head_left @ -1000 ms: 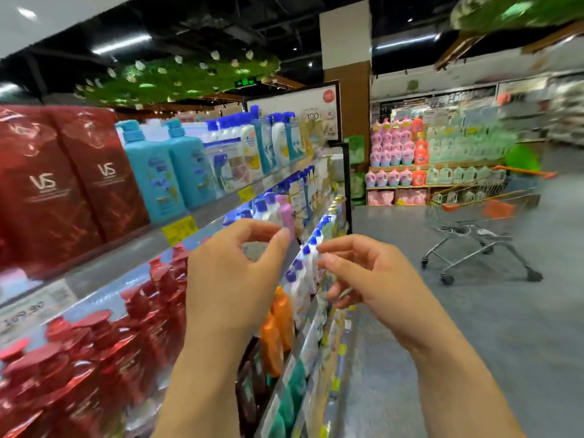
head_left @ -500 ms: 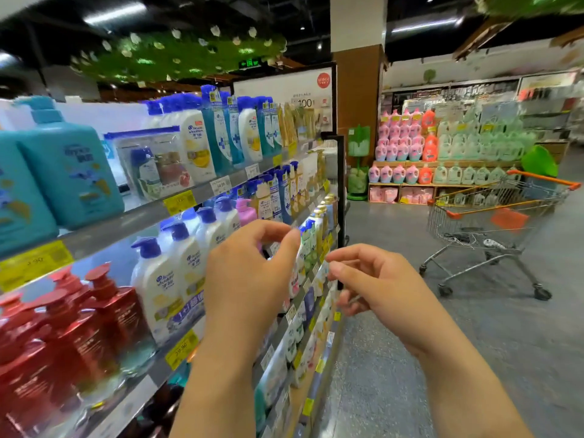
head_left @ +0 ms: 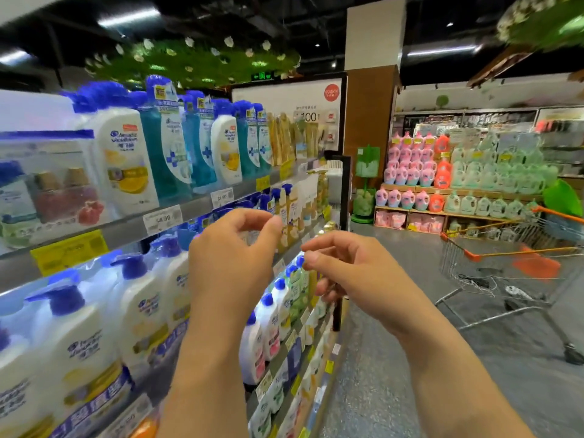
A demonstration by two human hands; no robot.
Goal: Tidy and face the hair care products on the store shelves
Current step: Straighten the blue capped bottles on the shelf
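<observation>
White pump bottles fill the near shelf, and both hands hang free in front of them.

Nearest the camera, the left hand (head_left: pixel 230 263) and the right hand (head_left: pixel 350 267) are raised side by side in the aisle, each with fingers curled loosely toward the thumb and nothing between them that I can make out; neither touches a product. Just behind the left forearm, the white pump bottles (head_left: pixel 136 311) on the middle shelf stand upright in a row with labels toward the aisle, so that stretch looks faced. Above, the teal and white shampoo bottles (head_left: pixel 177 143) on the upper shelf (head_left: pixel 196 210) also stand in line, though blur hides detail. Farther along, the smaller bottles (head_left: pixel 278 298) toward the shelf end look untouched and probably remain to be checked. Well beyond, a shopping cart (head_left: pixel 505 260) stands in the aisle.
</observation>
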